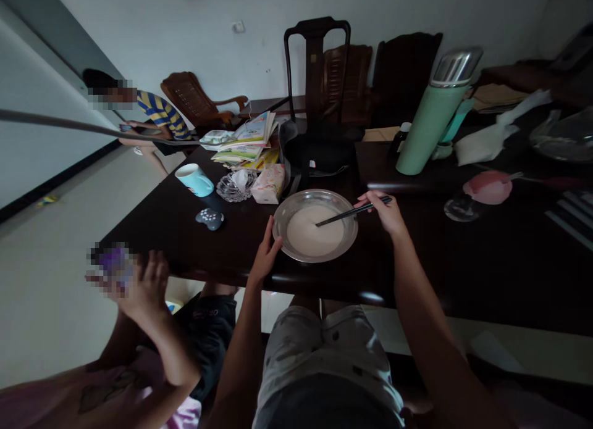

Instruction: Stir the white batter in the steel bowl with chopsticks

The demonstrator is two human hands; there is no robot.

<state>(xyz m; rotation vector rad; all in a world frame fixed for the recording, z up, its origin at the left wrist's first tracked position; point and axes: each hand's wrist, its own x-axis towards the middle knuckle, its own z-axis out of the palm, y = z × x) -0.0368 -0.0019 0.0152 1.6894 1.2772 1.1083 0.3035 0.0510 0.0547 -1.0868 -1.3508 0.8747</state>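
A wide metal bowl (319,198) stands near the table's front edge, with a pale, smooth, batter-like liquid (319,237) inside. My left hand (266,254) grips the bowl's left side, thumb and fingers at the rim. In my right hand (384,213), at the bowl's right, is a pair of dark chopsticks (340,216). They slant down over the rim and their tips dip into the liquid near its middle.
Behind the bowl are a tissue box (269,183), a glass dish (235,186), a blue mug (195,179), books (245,146) and a black bag (319,154). A grey game controller (210,218) lies left. Rightward stand a green thermos (433,117) and a pink-topped container (487,187). Two people sit left.
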